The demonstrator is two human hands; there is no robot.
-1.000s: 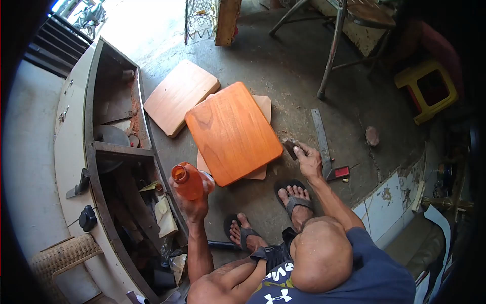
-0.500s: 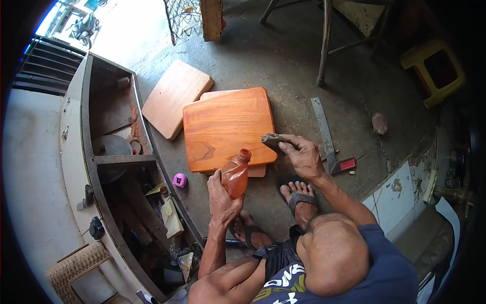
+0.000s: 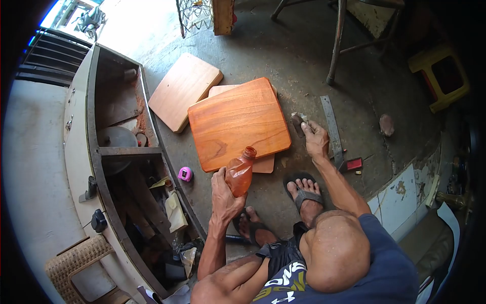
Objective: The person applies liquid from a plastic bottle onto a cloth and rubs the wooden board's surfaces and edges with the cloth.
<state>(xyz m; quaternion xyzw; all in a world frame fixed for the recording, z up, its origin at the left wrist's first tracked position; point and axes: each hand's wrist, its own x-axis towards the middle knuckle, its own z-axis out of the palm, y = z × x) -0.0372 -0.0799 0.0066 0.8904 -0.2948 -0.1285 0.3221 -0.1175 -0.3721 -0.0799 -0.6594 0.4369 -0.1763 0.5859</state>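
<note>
My left hand [image 3: 225, 196] is wrapped round a clear plastic bottle [image 3: 239, 175] with an orange tint, uncapped and tilted slightly right. The bottle's neck overlaps the near edge of an orange-coated wooden board [image 3: 240, 121]. Off the board's right edge, my right hand [image 3: 317, 139] pinches a small dark, folded pad [image 3: 297, 124], which looks like a rag. The pad is apart from the board, over the floor. Beneath the orange board lies a paler board [image 3: 264, 164], mostly hidden. Another pale board [image 3: 185, 91] rests to its upper left.
A metal try square [image 3: 331, 126] with a red-marked handle lies right of my right hand. A pink tape measure [image 3: 185, 174] sits beside the open cabinet [image 3: 126, 151]. Stool legs [image 3: 335, 50] and a yellow plastic stool [image 3: 439, 76] stand at the upper right.
My right hand has moved right, taking the pad off the board's edge. The orange board has turned a little counterclockwise. My left hand still holds the bottle, and the view has shifted slightly.
</note>
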